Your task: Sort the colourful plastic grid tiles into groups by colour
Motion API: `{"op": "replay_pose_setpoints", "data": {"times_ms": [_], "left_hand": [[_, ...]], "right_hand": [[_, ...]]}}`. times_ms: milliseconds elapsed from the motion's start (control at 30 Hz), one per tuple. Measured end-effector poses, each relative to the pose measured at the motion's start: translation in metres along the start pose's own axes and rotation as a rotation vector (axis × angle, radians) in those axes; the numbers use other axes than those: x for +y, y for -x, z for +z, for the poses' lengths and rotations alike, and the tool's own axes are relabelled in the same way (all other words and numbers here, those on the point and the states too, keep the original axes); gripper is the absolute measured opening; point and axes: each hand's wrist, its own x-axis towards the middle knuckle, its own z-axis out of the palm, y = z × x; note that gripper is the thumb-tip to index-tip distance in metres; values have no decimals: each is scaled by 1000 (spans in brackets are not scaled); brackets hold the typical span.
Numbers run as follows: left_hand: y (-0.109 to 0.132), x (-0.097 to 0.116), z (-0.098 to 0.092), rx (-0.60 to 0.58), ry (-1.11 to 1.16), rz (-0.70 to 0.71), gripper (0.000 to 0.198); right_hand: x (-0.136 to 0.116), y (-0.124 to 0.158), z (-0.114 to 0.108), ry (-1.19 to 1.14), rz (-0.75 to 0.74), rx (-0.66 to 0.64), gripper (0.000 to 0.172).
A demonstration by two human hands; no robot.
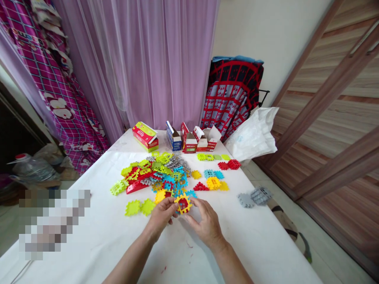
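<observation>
Between my hands, just above the table's near middle, is a yellow toothed interlocking building piece [183, 204] with red in its middle. My left hand [164, 214] pinches its left edge between thumb and fingers. At the right edge, the curved fingers of my right hand [206, 221] hold the same piece, the thumb low beside it. Directly beyond lies a mixed pile of interlocking pieces [154, 173] in green, red, blue, yellow and grey. Two flat lime-green pieces [140, 207] rest left of my left hand.
Sorted pieces lie right of the pile, including yellow ones [213, 183], red ones [233, 164] and a grey stack [261, 195] near the right edge. Small cardboard boxes [188, 142] and a red-green box [145, 136] line the far edge. Beyond hangs a white bag [251, 136].
</observation>
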Motion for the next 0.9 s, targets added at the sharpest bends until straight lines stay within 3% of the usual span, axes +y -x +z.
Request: {"op": "replay_pose_setpoints", "data": {"times_ms": [233, 600, 667, 733, 800, 900], "left_hand": [[-3, 7, -5, -82, -98, -4, 40], [-1, 0, 2, -196, -175, 46, 42], [-2, -4, -1, -140, -236, 119, 43], [-1, -8, -9, -10, -335, 268, 37], [2, -10, -22, 102, -467, 450, 27], [9, -15, -43, 163, -669, 655, 23]], "right_hand": [[10, -19, -29, -32, -28, -329, 63], [9, -24, -37, 52, -57, -413, 49], [14, -24, -40, 63, -52, -400, 51], [28, -26, -46, 91, -39, -364, 53], [51, -32, -57, 145, -4, -297, 55], [97, -46, -76, 247, 93, -207, 52]]}}
